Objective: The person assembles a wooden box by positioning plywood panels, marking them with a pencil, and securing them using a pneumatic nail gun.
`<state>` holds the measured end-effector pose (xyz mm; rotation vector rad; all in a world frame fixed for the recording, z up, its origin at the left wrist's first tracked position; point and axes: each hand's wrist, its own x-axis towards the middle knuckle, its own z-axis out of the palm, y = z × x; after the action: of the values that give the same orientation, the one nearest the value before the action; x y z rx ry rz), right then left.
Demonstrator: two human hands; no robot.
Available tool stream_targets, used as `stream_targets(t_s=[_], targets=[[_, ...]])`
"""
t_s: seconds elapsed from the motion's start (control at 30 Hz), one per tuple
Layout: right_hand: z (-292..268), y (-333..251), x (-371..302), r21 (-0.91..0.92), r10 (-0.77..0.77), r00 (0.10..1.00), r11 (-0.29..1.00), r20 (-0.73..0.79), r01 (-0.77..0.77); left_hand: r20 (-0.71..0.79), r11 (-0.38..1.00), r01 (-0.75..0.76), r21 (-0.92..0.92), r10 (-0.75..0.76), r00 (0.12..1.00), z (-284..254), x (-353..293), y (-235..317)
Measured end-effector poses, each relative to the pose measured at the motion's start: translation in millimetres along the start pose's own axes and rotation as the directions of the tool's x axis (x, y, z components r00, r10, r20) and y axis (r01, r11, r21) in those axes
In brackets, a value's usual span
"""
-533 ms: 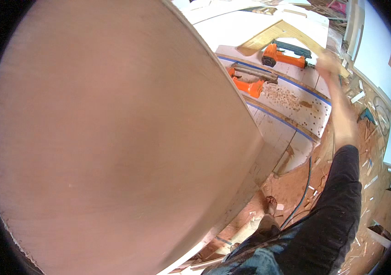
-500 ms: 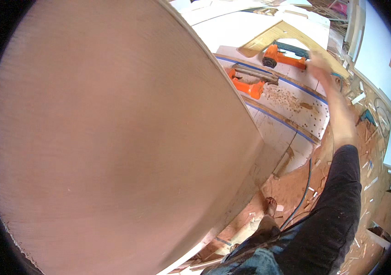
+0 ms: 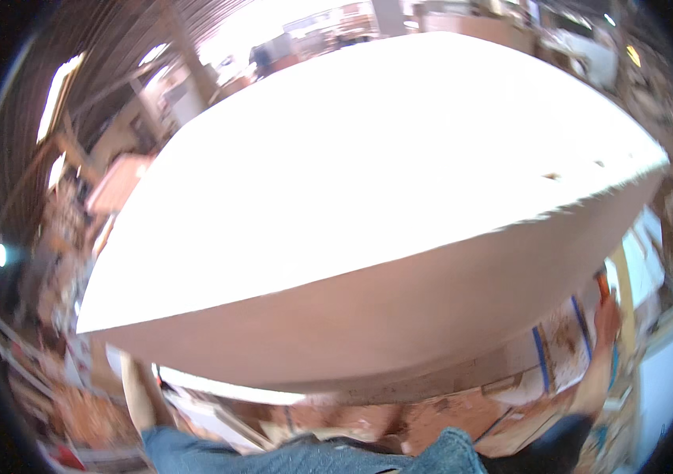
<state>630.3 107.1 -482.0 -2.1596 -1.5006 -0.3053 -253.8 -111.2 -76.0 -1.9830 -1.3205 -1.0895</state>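
Observation:
A large wide panel point(image 3: 368, 316) fills the middle of the view. Its upper area is washed out to white, and the side nearest me is brown with a ragged edge at the right. My left forearm point(image 3: 145, 395) reaches up to the panel's near left corner, where the panel hides the hand and its fingers. Beyond the panel's right end, my right hand point(image 3: 607, 320) is closed on the orange handle of a nail gun point(image 3: 603, 285). The panel covers most of that tool.
Below the panel at the right lies a pale work surface with blue-edged strips point(image 3: 541, 359). A yellowish board point(image 3: 625, 296) and a white sheet point(image 3: 672, 387) stand beside my right arm. Scrap wood point(image 3: 76, 399) is heaped at the left. Wooden posts point(image 3: 186, 51) rise behind.
The view has swung up and left, and the panel now spans across in front of me. My left forearm has come into view. The second orange tool is now out of sight.

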Motion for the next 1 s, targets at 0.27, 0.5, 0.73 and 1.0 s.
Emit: stream_targets(t_s=[0.27, 0.5, 0.73, 1.0], targets=[[-210.1, -94.9, -93.7, 0.175, 0.082, 0.929, 0.984, -0.361, -0.019, -0.171, 0.982, -0.146, -0.124, 0.123, 0.978, -1.2, -1.8, -40.7], [-363.8, -251.7, -210.6, 0.646, 0.081, 0.926, 0.738, -0.369, 0.193, -0.357, 0.898, -0.44, -0.005, 0.41, 0.839, 14.9, 20.1, -54.5], [-414.8, -401.4, -306.8, 0.705, -0.377, 0.841, 0.467, -0.387, 0.534, -0.424, 0.894, -0.44, -0.086, 0.367, 0.828, 24.2, 17.0, -59.2], [-459.7, -545.4, -295.6, 0.363, -0.855, 0.247, 0.075, -0.456, 0.929, -0.441, 0.876, -0.447, -0.181, 0.334, 0.833, 26.1, 12.9, -60.8]])
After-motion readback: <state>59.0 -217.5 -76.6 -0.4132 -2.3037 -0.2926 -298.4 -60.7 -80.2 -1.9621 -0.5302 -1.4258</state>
